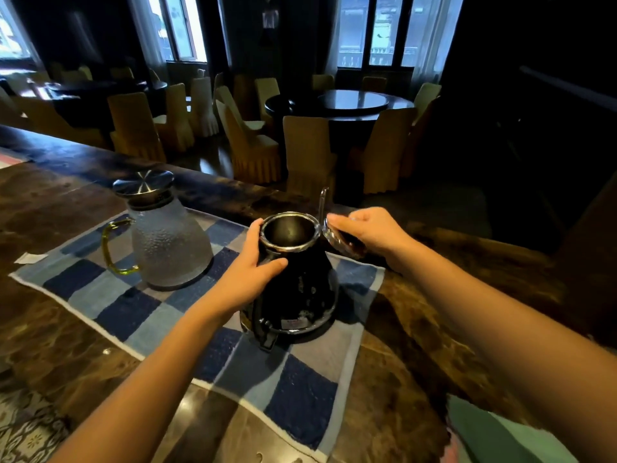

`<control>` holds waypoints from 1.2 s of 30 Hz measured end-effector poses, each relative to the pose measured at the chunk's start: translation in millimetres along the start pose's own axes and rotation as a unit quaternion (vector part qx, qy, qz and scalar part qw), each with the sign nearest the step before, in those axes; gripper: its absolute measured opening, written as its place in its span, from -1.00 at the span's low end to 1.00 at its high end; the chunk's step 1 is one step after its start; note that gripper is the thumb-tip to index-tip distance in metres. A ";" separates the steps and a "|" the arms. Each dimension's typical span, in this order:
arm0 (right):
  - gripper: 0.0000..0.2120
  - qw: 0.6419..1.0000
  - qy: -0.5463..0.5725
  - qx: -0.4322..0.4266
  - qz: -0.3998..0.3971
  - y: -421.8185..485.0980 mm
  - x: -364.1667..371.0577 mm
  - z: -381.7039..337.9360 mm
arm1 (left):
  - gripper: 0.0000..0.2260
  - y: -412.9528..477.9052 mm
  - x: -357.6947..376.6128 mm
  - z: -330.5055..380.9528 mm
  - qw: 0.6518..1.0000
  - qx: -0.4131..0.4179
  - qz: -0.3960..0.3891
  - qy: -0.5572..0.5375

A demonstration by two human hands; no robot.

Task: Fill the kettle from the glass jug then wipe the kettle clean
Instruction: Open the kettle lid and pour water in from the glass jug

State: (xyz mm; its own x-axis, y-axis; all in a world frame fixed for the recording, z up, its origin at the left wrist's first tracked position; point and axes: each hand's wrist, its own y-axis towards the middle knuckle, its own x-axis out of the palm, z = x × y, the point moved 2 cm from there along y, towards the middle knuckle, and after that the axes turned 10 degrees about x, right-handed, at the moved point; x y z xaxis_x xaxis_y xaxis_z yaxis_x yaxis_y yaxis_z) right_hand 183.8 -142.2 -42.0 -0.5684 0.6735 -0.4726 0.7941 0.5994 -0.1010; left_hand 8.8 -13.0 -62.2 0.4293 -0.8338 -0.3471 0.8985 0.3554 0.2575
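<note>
- Where the counter (pixel 50 202) runs across the view, a checked cloth (pixel 110 305) lies on it, and both task things stand on that cloth.
- A white slip (pixel 30 258) lies on the counter just beside the cloth's left corner.
- The jug (pixel 170 245) stands upright at the cloth's left end. It is of clear, textured glass, with its yellow-green handle (pixel 112 248) pointing left and a metal cap (pixel 143 183) on its mouth.
- The left hand (pixel 248 272) grips the kettle (pixel 297 289) high on its left side, fingers curled round the neck under the rim and thumb across the front.
- The kettle, black with a bright rim, stands upright mid-cloth, right of the jug and apart from it. Its mouth is uncovered, and a thin spout (pixel 322 203) rises behind the rim.
- The right hand (pixel 367 228) pinches the lid (pixel 337 238) in its fingertips and holds it tilted just beside the rim's right edge.
- Beyond the counter, covered chairs (pixel 250 145) ring a round table (pixel 350 101) in a dim room.
</note>
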 end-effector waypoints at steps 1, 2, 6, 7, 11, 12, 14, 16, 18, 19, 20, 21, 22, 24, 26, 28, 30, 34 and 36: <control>-0.57 0.999 -0.045 0.001 0.008 2.4 -3.8 16.5 | -0.38 -0.1 0.4 -0.4 1.000 -0.001 0.002 -0.001; -0.56 0.996 -0.093 0.007 0.015 4.1 -8.1 33.4 | -0.38 -0.2 0.7 -0.6 1.000 -0.004 0.005 0.000; -0.55 0.978 -0.184 0.097 0.032 1.4 -23.4 92.6 | -0.36 0.3 0.2 -1.1 1.000 -0.005 0.004 0.005; -0.57 0.972 -0.197 0.122 0.033 -0.5 -25.6 101.2 | -0.37 0.0 0.0 -0.6 1.000 -0.004 0.004 0.004; -0.64 0.949 -0.260 0.170 0.046 -6.3 -31.3 120.4 | -0.40 -1.5 1.9 3.2 1.000 -0.008 0.007 -0.006; -0.65 0.945 -0.272 0.175 0.047 -7.1 -32.4 123.1 | -0.42 -1.7 2.5 4.1 1.000 -0.005 0.006 -0.007; -0.68 0.941 -0.279 0.187 0.036 -7.7 -33.6 127.0 | -0.48 -2.0 3.0 5.1 1.000 0.001 0.006 -0.007; -0.69 0.942 -0.273 0.192 0.027 -6.5 -34.2 129.9 | -0.49 -1.9 3.5 5.3 1.000 0.003 0.006 -0.011; -0.69 0.943 -0.274 0.187 0.031 -4.2 -34.6 131.7 | -0.47 -1.3 3.3 3.6 1.000 0.002 0.008 -0.006; -0.70 0.942 -0.278 0.187 0.035 -3.3 -34.7 132.9 | -0.46 -1.1 3.0 2.5 1.000 0.002 0.009 -0.002; -0.70 0.940 -0.281 0.188 0.041 -3.8 -34.9 133.6 | -0.45 -1.1 2.8 1.5 1.000 0.002 0.010 -0.001; -0.70 0.941 -0.276 0.189 0.052 -5.0 -35.5 133.7 | -0.45 -1.3 2.7 1.0 1.000 0.000 0.012 -0.003; -0.68 0.945 -0.258 0.186 0.074 -7.0 -36.6 132.6 | -0.44 -0.9 3.0 0.4 1.000 -0.003 0.013 -0.008; -0.68 0.958 -0.189 0.164 0.137 -11.7 -39.6 125.0 | -0.43 -1.2 3.6 -0.3 1.000 -0.006 0.019 -0.015; -0.73 0.970 -0.123 0.116 0.177 -14.0 -39.2 108.6 | -0.42 -1.2 3.5 -2.0 0.999 -0.009 0.031 -0.020; -0.81 0.981 -0.073 0.050 0.175 -17.9 -34.5 82.2 | -0.40 -1.6 3.4 -2.3 0.999 -0.009 0.036 -0.025; -0.89 0.986 -0.047 -0.026 0.155 -25.3 -27.0 49.5 | -0.43 -2.9 4.6 -0.6 0.999 -0.002 0.031 -0.027; -0.96 0.980 -0.048 -0.162 0.108 -47.7 -0.8 -17.9 | -0.55 -4.4 5.5 5.4 0.998 0.035 0.041 -0.024; -0.96 0.973 -0.055 -0.212 0.076 -60.0 19.5 -47.2 | -0.59 -8.9 1.9 2.7 0.997 0.047 0.048 -0.031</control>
State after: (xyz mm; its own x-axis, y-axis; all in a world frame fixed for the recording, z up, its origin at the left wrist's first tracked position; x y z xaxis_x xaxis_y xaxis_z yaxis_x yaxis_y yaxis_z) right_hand 114.9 -144.6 -3.8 -0.4066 0.7320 -0.5466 0.6937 0.6368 0.3367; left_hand 1.5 -18.9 -62.8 0.5034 -0.8238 -0.2607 0.8401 0.3960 0.3708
